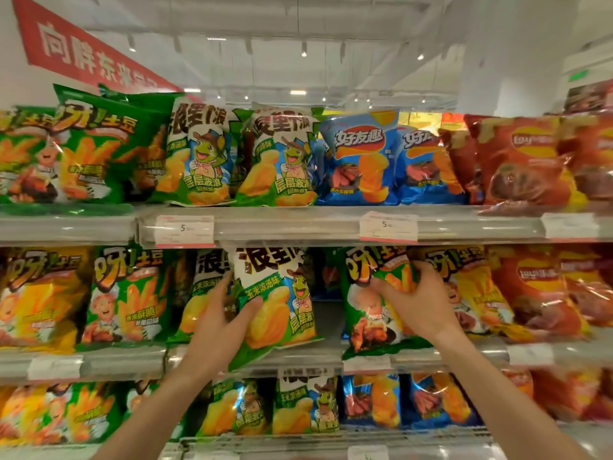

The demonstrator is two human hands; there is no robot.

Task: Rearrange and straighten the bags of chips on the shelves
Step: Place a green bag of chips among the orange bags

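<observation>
On the middle shelf point(298, 360), my left hand point(222, 323) grips the left edge of a green-and-white turtle chip bag point(282, 303) that leans forward over the shelf lip. My right hand point(414, 300) clutches the upper part of a green fries bag point(368, 313), crumpling it. Between these two bags is a dark gap showing blue bags behind. Upright bags fill the top shelf point(298, 224): green fries bags point(96, 147), turtle bags point(278, 157), blue bags point(361, 157) and red bags point(520, 164).
Yellow and green fries bags point(126, 297) stand left on the middle shelf, yellow and red bags point(530, 290) right. The bottom shelf holds more turtle bags point(298, 406) and blue bags point(408, 400). Price tags point(388, 227) hang on the shelf rails. A red banner point(83, 51) hangs above.
</observation>
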